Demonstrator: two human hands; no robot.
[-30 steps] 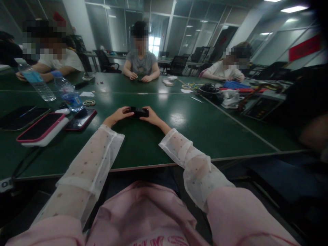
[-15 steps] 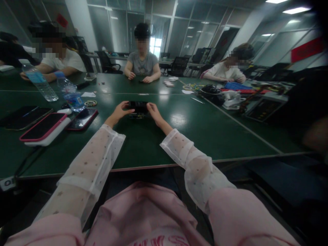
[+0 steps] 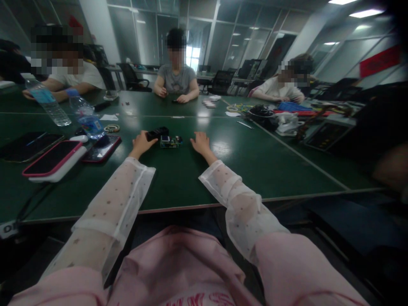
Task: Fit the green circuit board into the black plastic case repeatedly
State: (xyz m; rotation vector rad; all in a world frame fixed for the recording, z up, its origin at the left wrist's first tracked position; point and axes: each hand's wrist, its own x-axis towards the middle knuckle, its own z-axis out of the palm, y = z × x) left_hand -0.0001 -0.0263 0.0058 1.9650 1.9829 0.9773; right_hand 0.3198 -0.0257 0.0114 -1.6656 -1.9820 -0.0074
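Observation:
My left hand (image 3: 142, 145) grips the near-left end of a black, box-like casing (image 3: 158, 133) between thumb and fingers. Just in front of that casing, a small green circuit board (image 3: 171, 142) with a little screen lies on the green table (image 3: 178, 187). My right hand (image 3: 201, 142) rests on the tabletop to the right of the board, fingers apart and holding nothing. A gap separates it from the board.
Left of my hands are two water bottles (image 3: 47, 102), a tape roll (image 3: 111, 128), a pink-edged phone (image 3: 102, 148) and another phone on a white block (image 3: 54, 158). A pen (image 3: 245, 125) and a black bag (image 3: 261, 114) lie to the right. Several people sit around the table.
My right hand has let go of the black casing and moved right onto the table. The casing has shifted left in my left hand, uncovering the circuit board.

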